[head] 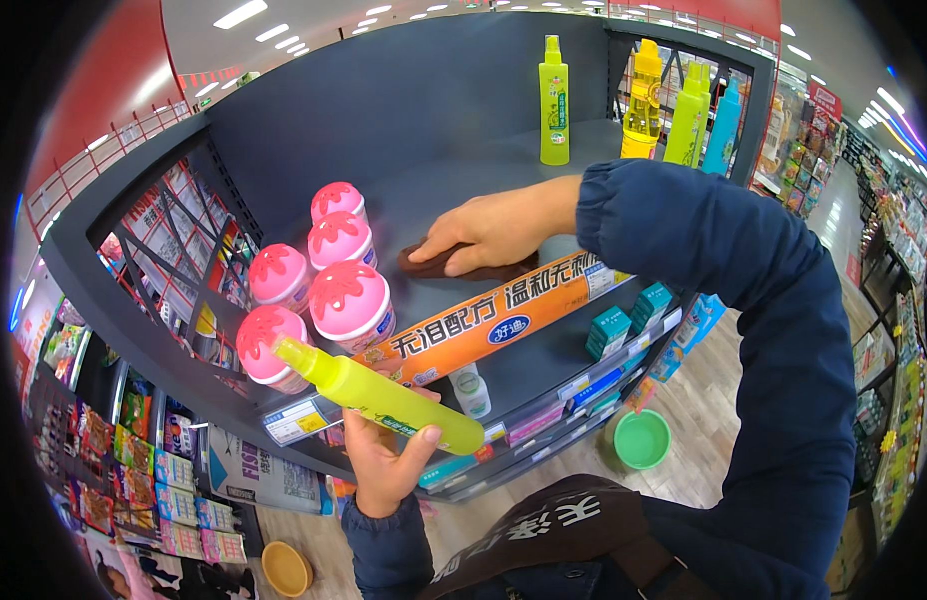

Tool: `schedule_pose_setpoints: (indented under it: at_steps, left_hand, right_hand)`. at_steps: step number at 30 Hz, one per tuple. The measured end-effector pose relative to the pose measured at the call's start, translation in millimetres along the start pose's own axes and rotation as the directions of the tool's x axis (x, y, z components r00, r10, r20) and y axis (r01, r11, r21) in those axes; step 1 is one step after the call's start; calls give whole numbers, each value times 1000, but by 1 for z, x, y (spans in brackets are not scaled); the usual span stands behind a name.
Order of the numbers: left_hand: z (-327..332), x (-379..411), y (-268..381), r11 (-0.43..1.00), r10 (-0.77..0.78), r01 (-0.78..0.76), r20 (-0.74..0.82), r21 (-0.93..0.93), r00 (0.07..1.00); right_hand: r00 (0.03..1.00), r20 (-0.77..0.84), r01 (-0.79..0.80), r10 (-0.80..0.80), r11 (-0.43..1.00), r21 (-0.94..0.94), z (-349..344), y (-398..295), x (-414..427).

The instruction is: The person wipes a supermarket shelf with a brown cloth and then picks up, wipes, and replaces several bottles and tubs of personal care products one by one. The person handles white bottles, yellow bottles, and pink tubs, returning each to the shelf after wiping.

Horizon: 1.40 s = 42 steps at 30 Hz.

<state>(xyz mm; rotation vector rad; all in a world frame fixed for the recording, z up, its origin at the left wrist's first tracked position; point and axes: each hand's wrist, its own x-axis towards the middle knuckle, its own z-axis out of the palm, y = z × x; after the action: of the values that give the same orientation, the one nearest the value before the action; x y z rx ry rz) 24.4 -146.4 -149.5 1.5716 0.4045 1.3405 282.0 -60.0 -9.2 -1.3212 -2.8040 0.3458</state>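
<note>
My left hand (388,457) holds a yellow-green spray bottle (392,397), tilted, in front of the shelf's front edge. With my right hand (486,232) I press a brown cloth (501,271) on the dark grey top shelf (441,172). Several pink tubs with domed lids (351,300) stand left of the cloth, some stacked close together. Upright at the back right is another yellow-green spray bottle (554,109). Beside it stand a yellow bottle (643,105), more green bottles (685,120) and a blue bottle (722,131), partly behind my right sleeve.
An orange printed strip (471,330) runs along the shelf's front edge. Teal boxes (608,334) and a white bottle (472,394) stand on the shelf below. On the floor are a green basin (642,439) and a tan basin (286,568). Packaged goods hang at the left.
</note>
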Motion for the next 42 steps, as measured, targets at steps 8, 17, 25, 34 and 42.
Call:
schedule_pose_setpoints:
  at_steps: [8, 17, 25, 34, 42]
  left_hand:
    - [5, -5, 9, 996, 37, -33, -50, 79, 998]
    - [35, 22, 72, 947, 269, -247, -88, 205, 959]
    - [53, 97, 82, 862, 282, -231, -49, 451, 958]
    - [81, 155, 53, 827, 119, -89, -19, 555, 993]
    - [109, 182, 14, 642, 150, -97, 0, 761, 989]
  right_hand:
    - [915, 13, -390, 404, 892, -227, -11, 33, -58]
    - [832, -54, -521, 553, 743, -420, -17, 72, -17]
    - [938, 57, -314, 341, 910, -273, -20, 40, -40]
    - [618, -773, -253, -143, 895, -367, -30, 30, -103]
    - [186, -956, -25, -225, 972, -233, -22, 2, -181]
